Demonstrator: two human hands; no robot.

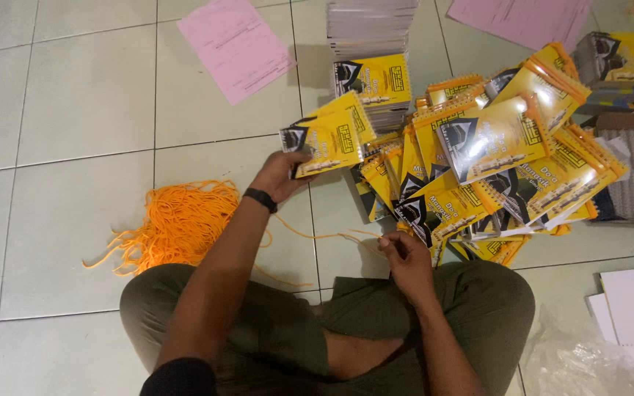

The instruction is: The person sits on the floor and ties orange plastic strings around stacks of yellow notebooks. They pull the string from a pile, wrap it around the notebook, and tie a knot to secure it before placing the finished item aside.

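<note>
- My left hand point(282, 176) grips a yellow spiral-bound booklet point(326, 141) above the tiled floor point(67, 125).
- My right hand point(403, 253) pinches an orange cord point(324, 237) beside the booklet pile point(500, 169).

A home workroom for booklet binding: pale tiled floor point(67, 110), heaped yellow spiral-bound booklets point(493, 161), a tangle of orange cord point(177, 224), loose pink paper sheets point(236, 45).

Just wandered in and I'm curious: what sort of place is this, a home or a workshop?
Probably a small home or back-room bindery, worked on a pale tiled floor: a heap of yellow spiral-bound booklets, a tangle of orange cord, and loose pink paper sheets.
</note>
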